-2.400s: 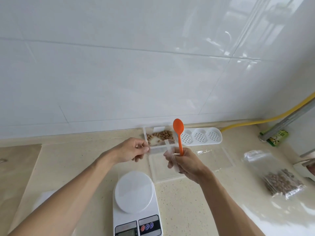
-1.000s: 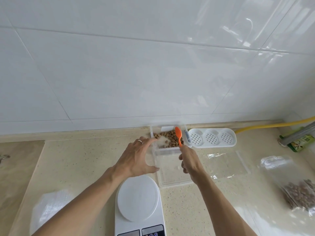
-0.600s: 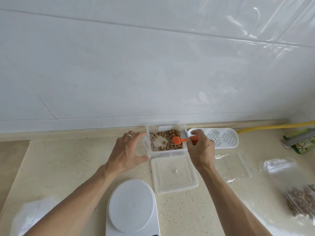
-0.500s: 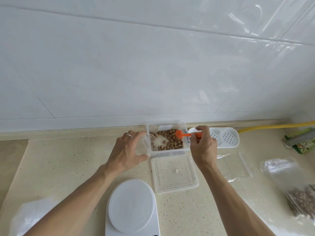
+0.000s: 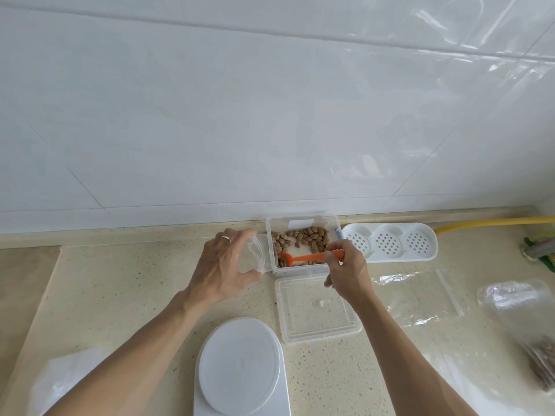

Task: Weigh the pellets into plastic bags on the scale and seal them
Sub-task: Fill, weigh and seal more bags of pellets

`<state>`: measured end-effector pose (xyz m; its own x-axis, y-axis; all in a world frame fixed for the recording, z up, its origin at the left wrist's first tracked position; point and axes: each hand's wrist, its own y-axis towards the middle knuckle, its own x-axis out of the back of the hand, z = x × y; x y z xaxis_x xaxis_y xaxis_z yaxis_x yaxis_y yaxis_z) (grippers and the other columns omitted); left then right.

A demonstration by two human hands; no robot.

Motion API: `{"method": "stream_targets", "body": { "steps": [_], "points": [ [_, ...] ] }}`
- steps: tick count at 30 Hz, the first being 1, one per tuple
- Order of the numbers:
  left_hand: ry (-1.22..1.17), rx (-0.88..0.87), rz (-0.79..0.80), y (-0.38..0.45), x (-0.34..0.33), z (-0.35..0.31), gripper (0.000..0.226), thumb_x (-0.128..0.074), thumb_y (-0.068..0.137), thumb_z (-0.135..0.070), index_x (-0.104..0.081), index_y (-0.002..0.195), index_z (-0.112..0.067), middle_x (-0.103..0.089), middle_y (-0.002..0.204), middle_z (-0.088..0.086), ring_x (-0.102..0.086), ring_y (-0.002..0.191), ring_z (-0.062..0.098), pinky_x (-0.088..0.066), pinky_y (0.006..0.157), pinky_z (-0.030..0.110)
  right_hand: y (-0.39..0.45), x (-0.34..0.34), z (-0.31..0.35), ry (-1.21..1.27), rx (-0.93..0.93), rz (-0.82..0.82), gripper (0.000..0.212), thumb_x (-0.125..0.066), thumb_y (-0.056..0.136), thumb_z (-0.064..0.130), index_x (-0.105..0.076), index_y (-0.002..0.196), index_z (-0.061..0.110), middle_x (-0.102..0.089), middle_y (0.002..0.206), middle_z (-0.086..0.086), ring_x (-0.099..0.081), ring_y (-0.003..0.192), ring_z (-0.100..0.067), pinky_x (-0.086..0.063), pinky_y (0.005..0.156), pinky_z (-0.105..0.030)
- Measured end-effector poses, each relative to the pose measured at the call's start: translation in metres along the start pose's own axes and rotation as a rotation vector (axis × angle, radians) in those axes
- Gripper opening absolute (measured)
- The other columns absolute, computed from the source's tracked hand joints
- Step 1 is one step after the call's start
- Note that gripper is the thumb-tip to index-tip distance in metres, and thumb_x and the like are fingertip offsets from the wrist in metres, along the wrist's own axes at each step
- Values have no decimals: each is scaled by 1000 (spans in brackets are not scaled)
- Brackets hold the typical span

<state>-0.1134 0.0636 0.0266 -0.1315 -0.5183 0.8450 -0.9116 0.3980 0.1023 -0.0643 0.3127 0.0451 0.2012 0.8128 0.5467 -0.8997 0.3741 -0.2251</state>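
Note:
A clear box (image 5: 301,221) of brown pellets (image 5: 306,235) stands by the wall. My right hand (image 5: 345,271) pinches an orange spoon (image 5: 306,258) by the handle, its bowl down among the pellets at the box's front left. My left hand (image 5: 223,264) holds a small clear plastic bag (image 5: 255,259) with its mouth open, right against the box's left side. The white scale (image 5: 240,367) sits near me with a bare platform.
The box's clear lid (image 5: 315,307) lies in front of it. A white perforated tray (image 5: 390,243) sits to the right. An empty zip bag (image 5: 420,292) lies flat; a filled pellet bag (image 5: 537,352) is far right. More bags (image 5: 60,382) lie at left. A yellow hose (image 5: 495,222) runs along the wall.
The spoon has swung from upright in my right hand down into the box and slid left through the pellets. My left hand brought the open bag beside the box.

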Motion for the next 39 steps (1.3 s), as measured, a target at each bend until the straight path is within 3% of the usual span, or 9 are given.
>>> {"method": "stream_targets", "body": {
  "steps": [4, 10, 17, 20, 26, 29, 34, 39],
  "points": [
    [52, 15, 3, 6, 1, 1, 78, -74, 71, -48, -39, 137, -25, -53, 123, 2, -49, 117, 21, -35, 100, 36, 1, -2, -2, 155, -160, -13, 10, -53, 99, 15, -57, 108, 13, -63, 80, -10, -55, 44, -11, -43, 43, -20],
    [151, 22, -8, 22, 3, -3, 80, -74, 69, -51, -43, 136, -23, -55, 118, 5, -52, 111, 25, -40, 96, 39, 5, 6, -7, 341, -266, -75, 13, -53, 98, 9, -57, 110, 11, -59, 66, -10, -51, 42, -11, -42, 44, -24],
    [239, 18, 36, 44, 5, -17, 80, -72, 70, -54, -42, 137, -24, -52, 120, 8, -51, 113, 26, -40, 92, 39, 4, 21, -15, 551, -350, -156, 11, -54, 98, 7, -57, 109, 10, -73, 90, -18, -54, 45, -15, -44, 51, -29],
    [234, 19, 70, 51, 4, -26, 79, -70, 71, -57, -42, 137, -24, -52, 121, 7, -50, 115, 25, -39, 92, 38, 4, 35, -10, 596, -321, -192, 11, -53, 98, 6, -56, 108, 10, -75, 86, -13, -53, 45, -16, -42, 50, -29],
    [163, 56, 136, 58, -8, -40, 90, -74, 66, -58, -35, 140, -25, -49, 127, 7, -48, 118, 24, -38, 95, 39, 2, 51, 21, 526, -171, -208, 11, -53, 97, 7, -60, 106, 8, -72, 89, -14, -57, 44, -14, -45, 50, -28],
    [4, 96, 173, 57, -14, -44, 97, -78, 63, -56, -30, 142, -27, -46, 130, 4, -45, 121, 21, -39, 98, 39, -7, 44, 41, 278, 45, -113, 7, -54, 98, 10, -61, 98, 12, -66, 80, -8, -61, 47, -15, -48, 47, -28],
    [-178, 161, 163, 55, -16, -42, 99, -81, 62, -53, -28, 142, -30, -43, 130, 0, -43, 121, 16, -42, 96, 36, -18, 39, 56, -60, 432, -97, 11, -51, 99, 10, -57, 94, 18, -63, 67, -2, -59, 56, -27, -48, 52, -44],
    [-210, 193, 133, 57, -18, -39, 96, -81, 64, -51, -28, 141, -33, -42, 132, 1, -41, 123, 15, -40, 95, 36, -20, 41, 58, -145, 514, -134, 9, -53, 98, 12, -58, 95, 18, -61, 59, -1, -59, 56, -21, -47, 54, -42]
  ]
}}
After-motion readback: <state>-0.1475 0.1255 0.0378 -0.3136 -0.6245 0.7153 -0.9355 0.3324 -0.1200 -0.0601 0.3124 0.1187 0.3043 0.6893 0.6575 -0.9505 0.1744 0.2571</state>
